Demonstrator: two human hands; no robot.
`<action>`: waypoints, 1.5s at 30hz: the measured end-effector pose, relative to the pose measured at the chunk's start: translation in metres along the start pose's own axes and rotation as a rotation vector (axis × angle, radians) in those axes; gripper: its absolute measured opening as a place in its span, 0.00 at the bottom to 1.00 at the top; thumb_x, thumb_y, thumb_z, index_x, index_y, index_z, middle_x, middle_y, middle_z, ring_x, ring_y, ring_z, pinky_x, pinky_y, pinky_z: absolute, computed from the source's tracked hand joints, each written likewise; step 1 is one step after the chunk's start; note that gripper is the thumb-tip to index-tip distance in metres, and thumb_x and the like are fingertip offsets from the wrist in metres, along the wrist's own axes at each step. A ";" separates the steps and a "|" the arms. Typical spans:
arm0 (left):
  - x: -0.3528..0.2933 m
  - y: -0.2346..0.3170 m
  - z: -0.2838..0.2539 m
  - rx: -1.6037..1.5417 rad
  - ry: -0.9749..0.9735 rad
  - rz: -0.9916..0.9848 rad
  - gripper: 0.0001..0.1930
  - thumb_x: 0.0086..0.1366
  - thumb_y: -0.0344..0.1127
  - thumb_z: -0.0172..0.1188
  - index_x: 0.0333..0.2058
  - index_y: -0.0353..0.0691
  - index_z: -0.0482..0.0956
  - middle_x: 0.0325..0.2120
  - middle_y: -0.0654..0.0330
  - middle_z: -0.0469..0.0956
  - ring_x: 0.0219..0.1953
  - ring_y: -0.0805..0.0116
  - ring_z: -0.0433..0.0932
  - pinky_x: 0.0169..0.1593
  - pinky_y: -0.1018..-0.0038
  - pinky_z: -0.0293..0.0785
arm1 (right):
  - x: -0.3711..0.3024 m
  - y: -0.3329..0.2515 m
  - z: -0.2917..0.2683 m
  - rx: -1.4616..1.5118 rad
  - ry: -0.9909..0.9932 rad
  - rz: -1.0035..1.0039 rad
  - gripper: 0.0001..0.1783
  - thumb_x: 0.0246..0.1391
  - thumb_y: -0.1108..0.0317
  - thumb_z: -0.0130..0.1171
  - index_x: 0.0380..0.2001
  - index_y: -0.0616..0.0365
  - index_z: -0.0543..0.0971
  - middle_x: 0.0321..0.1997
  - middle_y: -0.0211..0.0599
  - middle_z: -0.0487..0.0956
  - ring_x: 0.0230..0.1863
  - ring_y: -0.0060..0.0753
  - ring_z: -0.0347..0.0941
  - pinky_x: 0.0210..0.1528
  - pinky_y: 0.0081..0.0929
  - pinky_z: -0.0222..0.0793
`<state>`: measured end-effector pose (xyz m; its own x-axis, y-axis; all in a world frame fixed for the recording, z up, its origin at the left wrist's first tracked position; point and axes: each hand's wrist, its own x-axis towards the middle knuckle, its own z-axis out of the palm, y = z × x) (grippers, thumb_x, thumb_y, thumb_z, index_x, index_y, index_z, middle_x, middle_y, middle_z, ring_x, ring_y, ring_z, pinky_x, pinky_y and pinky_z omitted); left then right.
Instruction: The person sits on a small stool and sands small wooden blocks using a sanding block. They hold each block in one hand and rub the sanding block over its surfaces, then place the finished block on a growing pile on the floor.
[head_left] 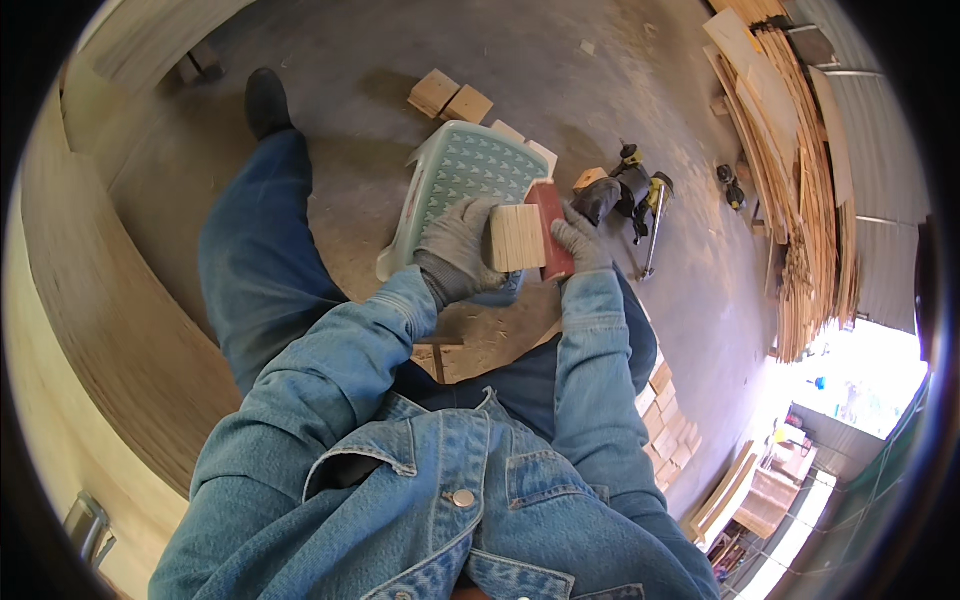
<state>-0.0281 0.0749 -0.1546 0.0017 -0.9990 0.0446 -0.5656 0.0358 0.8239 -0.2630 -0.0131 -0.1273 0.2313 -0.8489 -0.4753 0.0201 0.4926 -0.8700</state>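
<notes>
Both my hands wear grey knit gloves and meet over a pale green plastic stool. My left hand is closed around a pale, squared wooden block with straight grain lines on its face. In my right hand is a flat red-brown block, which looks like a sanding block. Its broad side lies against the right side of the wooden block, or very near it. My right fingers are wrapped over its outer side. The fingertips of my left hand are partly hidden behind the wooden block.
Several wooden blocks lie on the floor beyond the stool. Black-and-yellow power tools stand to its right. Long planks lean by the right wall. Small blocks are piled beside my right leg. A large wooden panel borders the left.
</notes>
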 end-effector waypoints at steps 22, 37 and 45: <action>-0.019 -0.012 -0.015 0.107 0.336 0.244 0.60 0.37 0.42 0.86 0.69 0.45 0.60 0.63 0.44 0.67 0.66 0.41 0.68 0.70 0.53 0.69 | -0.095 0.061 -0.022 0.185 0.221 -0.035 0.32 0.60 0.74 0.72 0.67 0.61 0.76 0.63 0.37 0.82 0.57 0.27 0.80 0.59 0.25 0.77; -0.056 0.008 -0.022 0.263 0.107 0.470 0.32 0.49 0.35 0.77 0.55 0.51 0.76 0.60 0.57 0.74 0.62 0.44 0.73 0.66 0.50 0.70 | -0.102 0.042 -0.003 0.117 0.278 0.037 0.31 0.61 0.72 0.72 0.67 0.60 0.77 0.59 0.35 0.83 0.53 0.26 0.81 0.54 0.23 0.79; -0.060 0.012 -0.023 0.273 0.179 0.321 0.59 0.41 0.46 0.85 0.71 0.46 0.60 0.65 0.46 0.66 0.68 0.42 0.66 0.70 0.52 0.67 | -0.101 0.054 -0.015 0.106 0.236 -0.104 0.32 0.60 0.69 0.72 0.67 0.60 0.77 0.59 0.39 0.83 0.55 0.31 0.81 0.54 0.25 0.79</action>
<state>-0.0159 0.1361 -0.1339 -0.0800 -0.9172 0.3903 -0.7571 0.3106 0.5747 -0.3004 0.0969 -0.1283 -0.0102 -0.9111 -0.4121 0.1363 0.4070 -0.9032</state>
